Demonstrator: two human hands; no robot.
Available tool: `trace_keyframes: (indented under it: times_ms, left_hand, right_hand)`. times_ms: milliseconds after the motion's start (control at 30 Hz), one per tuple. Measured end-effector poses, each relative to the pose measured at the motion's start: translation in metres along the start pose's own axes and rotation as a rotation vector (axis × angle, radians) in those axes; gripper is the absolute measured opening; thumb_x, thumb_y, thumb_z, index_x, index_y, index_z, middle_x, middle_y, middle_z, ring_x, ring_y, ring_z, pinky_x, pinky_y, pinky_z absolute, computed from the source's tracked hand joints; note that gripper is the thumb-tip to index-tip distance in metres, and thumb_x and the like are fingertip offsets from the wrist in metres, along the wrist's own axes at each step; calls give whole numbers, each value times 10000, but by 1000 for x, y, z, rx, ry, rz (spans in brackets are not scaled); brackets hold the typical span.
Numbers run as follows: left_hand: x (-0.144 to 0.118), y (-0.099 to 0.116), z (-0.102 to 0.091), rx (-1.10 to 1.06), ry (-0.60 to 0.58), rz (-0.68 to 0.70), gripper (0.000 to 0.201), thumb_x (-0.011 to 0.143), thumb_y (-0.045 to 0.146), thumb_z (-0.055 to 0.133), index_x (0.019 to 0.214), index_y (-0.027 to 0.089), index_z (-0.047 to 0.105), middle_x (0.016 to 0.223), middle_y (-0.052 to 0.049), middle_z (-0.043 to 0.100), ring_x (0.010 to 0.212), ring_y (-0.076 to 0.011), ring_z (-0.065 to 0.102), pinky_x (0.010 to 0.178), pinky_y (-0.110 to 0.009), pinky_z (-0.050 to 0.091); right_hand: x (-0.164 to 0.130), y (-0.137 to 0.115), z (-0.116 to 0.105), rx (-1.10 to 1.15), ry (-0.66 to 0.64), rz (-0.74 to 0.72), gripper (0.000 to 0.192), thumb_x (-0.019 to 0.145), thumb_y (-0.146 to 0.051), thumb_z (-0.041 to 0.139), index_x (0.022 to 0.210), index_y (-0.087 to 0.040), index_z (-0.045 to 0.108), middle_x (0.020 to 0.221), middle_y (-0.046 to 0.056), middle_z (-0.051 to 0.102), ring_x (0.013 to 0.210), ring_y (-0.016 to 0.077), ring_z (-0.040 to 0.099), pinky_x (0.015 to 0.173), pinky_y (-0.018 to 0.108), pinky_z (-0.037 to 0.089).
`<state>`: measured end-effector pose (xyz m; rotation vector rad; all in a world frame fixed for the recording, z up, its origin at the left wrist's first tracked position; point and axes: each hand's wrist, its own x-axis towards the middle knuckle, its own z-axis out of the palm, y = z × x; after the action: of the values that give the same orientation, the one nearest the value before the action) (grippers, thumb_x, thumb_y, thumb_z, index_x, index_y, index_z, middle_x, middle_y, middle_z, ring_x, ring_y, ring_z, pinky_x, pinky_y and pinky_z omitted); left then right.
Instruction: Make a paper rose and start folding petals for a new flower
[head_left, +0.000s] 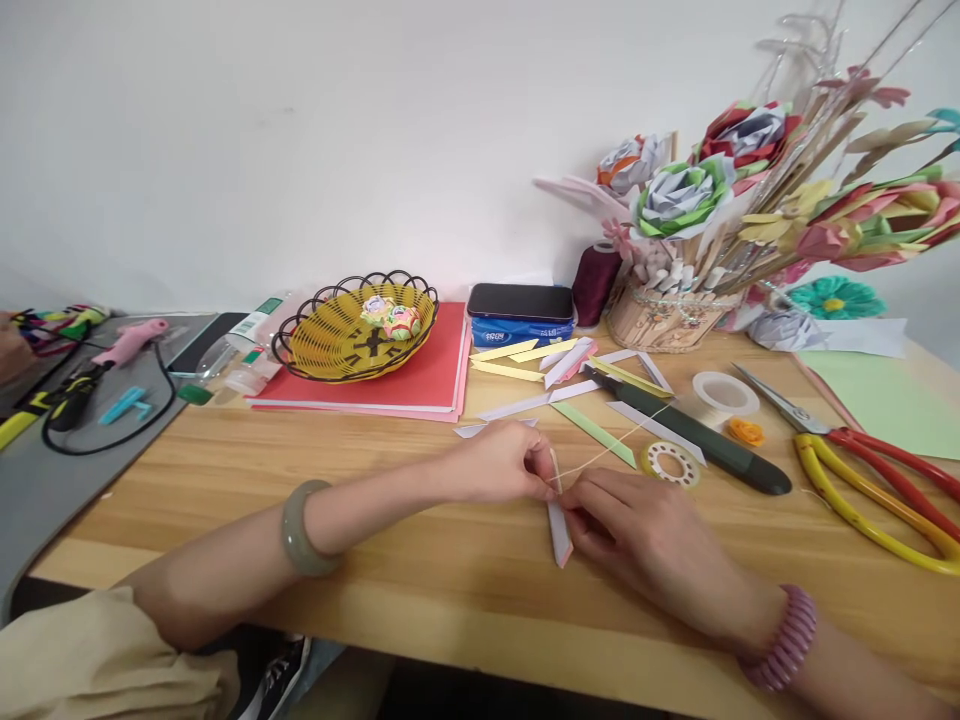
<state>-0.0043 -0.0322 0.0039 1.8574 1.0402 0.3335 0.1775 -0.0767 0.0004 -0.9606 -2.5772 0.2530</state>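
My left hand [502, 460] pinches the upper end of a small folded paper strip [559, 535], white with a pinkish edge. Close beside it, my right hand [637, 515] has its fingers closed on the same strip, lower down. A thin pale thread [611, 450] runs from between my fingertips up to the right, over a dark green utility knife [697, 430], toward a white spool [724, 395]. Just past my right hand lies a roll of clear tape [670, 464]. Whether the thread is wound around the strip is hidden by my fingers.
Behind my hands lie several cut paper strips [592, 432]. Large scissors [862, 460] rest at right, near green paper [892, 400]. A yellow basket [330, 350] sits on red paper [360, 402]. Paper flowers fill a wooden holder [667, 320]. A hot glue gun [75, 395] lies far left.
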Motion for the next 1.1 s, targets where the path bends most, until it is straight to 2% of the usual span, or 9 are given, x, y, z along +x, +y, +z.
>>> trace_keyframes:
  times_ms: [100,233,433,600,733,867,967,1100]
  left_hand:
    - [-2,0,4,5,36,3,84,645,188,643,633,149,569,721,12,640,677,-120,574,587,-212,420]
    - [-9,3,10,85,110,32,54,657,171,606,679,167,557,720,21,623,670,-121,566,604,-226,428]
    - [-21,7,15,386,213,210,48,723,139,526,713,183,512,805,10,642,746,-127,586,683,-239,449]
    - [-21,-3,19,561,309,426,56,782,162,450,747,181,490,775,-9,631,730,-122,581,654,-221,442]
    - [-18,-8,20,682,383,520,80,757,126,419,735,181,473,701,4,603,636,-111,543,566,-212,408]
    - [-16,-10,21,743,443,620,102,754,106,408,727,178,474,665,13,591,622,-109,520,557,-214,399]
    - [-14,-11,21,809,504,703,141,792,107,406,701,180,485,663,12,597,658,-117,513,566,-215,396]
    - [-14,-13,21,901,553,798,217,835,110,386,660,177,495,610,4,570,606,-123,464,529,-235,363]
  right_hand:
    - [2,0,-5,106,-44,64,154,822,-123,438,776,-190,568,709,20,589,638,147,544,575,264,405]
    - [5,1,-10,286,4,184,178,826,-105,402,877,-200,544,859,41,614,722,147,577,598,256,442]
    - [11,4,-9,382,-50,209,133,852,-147,425,855,-198,547,831,21,627,745,146,587,663,271,456]
    - [15,4,-7,373,-40,230,110,845,-140,446,802,-191,534,753,10,619,664,138,578,614,261,458]
    - [15,6,-2,346,-12,221,118,833,-121,455,793,-179,550,804,41,585,719,155,563,656,287,459]
    - [12,9,4,307,11,184,156,834,-109,449,851,-171,592,890,71,548,804,180,540,705,319,450]
    - [13,14,5,301,-30,116,195,855,-113,428,850,-161,617,874,76,558,805,178,538,701,315,450]
    - [18,21,3,326,-87,53,239,868,-107,414,789,-161,632,807,51,577,747,151,545,672,282,450]
